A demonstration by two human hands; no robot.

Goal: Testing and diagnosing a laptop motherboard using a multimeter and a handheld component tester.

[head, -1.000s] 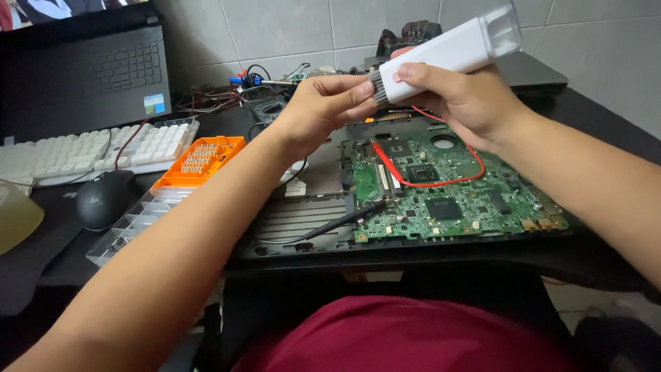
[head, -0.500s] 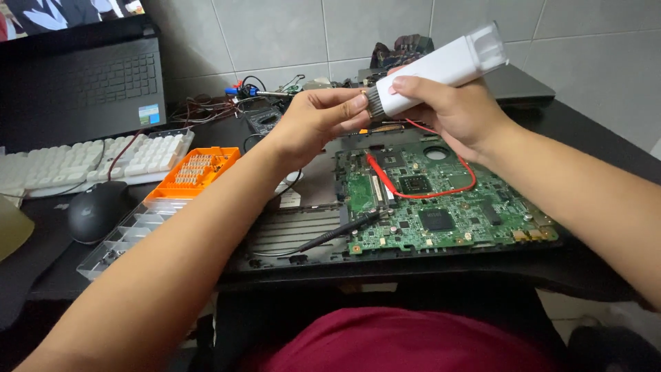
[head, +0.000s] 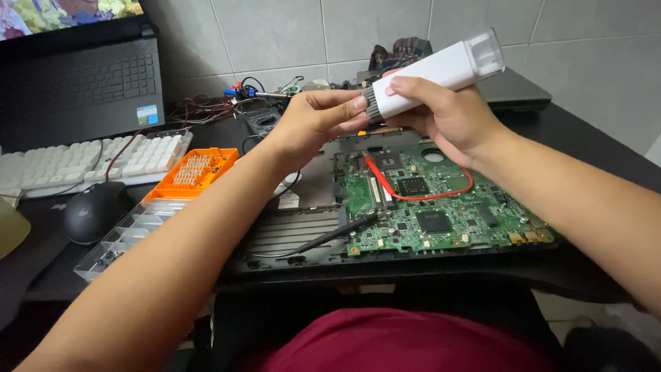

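2 hands: left hand (head: 313, 124), right hand (head: 447, 114); 1 white brush tool (head: 434, 72); 1 green circuit board (head: 441, 207) at 3 o'clock; 1 mouse (head: 93, 210), 1 white keyboard (head: 82, 158) at 9 o'clock

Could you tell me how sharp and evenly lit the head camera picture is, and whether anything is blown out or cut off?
Head view: soft, even room light; the green circuit board and both hands are sharp, with no motion blur. The white brush tool in the right hand is bright but keeps detail; the left hand pinches its bristles. The laptop screen is cropped at the top-left; forearms look wide-angle stretched.

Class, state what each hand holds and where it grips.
Right hand grips the white brush tool around its body; left hand pinches its bristle end.
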